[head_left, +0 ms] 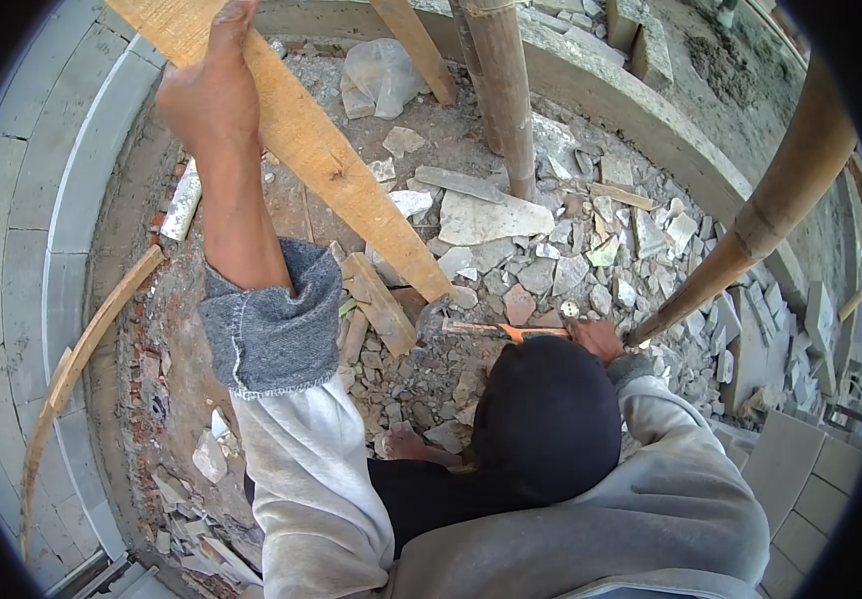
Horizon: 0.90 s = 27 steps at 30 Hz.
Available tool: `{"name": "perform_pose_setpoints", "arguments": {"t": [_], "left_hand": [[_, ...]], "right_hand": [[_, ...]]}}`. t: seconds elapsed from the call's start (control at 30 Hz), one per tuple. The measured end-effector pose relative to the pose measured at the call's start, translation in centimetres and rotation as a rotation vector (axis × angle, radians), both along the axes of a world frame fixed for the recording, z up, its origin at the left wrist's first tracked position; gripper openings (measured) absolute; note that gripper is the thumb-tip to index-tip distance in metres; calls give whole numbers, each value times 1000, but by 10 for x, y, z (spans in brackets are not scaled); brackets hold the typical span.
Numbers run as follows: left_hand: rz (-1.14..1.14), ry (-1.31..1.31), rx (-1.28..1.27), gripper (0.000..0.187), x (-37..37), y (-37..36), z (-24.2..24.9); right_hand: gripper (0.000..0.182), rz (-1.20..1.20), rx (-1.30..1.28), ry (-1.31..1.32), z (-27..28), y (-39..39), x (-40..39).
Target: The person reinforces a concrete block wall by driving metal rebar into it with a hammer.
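The left hand [211, 105] is clamping its fingers on the plank [336, 170], which is slanting away past them, probably stiff (best held by its edges); the right hand [597, 339] is gripping the hammer [519, 331].

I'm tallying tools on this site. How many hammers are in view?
1: the hammer in the right hand, its head near the lower end of the wooden board that the left hand holds. Others could be hidden from this view.
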<state>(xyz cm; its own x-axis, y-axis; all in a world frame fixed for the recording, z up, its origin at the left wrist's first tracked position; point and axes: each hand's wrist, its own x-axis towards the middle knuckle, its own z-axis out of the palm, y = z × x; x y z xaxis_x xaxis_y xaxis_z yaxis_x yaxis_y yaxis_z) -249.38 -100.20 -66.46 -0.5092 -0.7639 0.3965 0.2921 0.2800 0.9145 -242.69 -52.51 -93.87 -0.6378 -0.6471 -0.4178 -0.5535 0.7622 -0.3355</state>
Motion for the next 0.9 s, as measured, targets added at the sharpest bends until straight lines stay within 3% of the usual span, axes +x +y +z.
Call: {"name": "perform_pose_setpoints", "arguments": {"t": [0.13,0.2,0.3,0.43,0.57,0.67,0.73,0.77,0.8,0.83,0.9], "left_hand": [[46,-25,-27,50,3,5,4],[91,-96,-83,54,5,7,11],[-64,-40,-62,64,6,-12,1],[-652,6,175,75,15,-56,-12],[-978,196,209,66,-10,-63,-32],[-1002,121,283,56,-3,-58,-27],[-874,128,242,51,-7,-53,-35],[-807,153,187,55,-4,-52,-31],[-658,324,184,42,-17,-44,-41],[-777,328,328,33,-11,-45,-35],[-760,350,304,35,-4,-41,-25]], "right_hand": [[65,41,-46,5,-7,7,4],[67,74,49,-23,6,-5,-8],[68,68,117,-64,9,-16,-24],[57,56,208,-91,11,-19,-16],[45,109,303,-67,10,-23,-10],[37,24,254,-54,-36,7,1],[35,-20,289,-26,-70,27,11],[35,-31,303,-27,-74,27,14],[35,-43,319,-37,-75,27,20],[35,-56,334,-60,-75,24,25],[35,-68,349,-108,-66,7,37]]}}
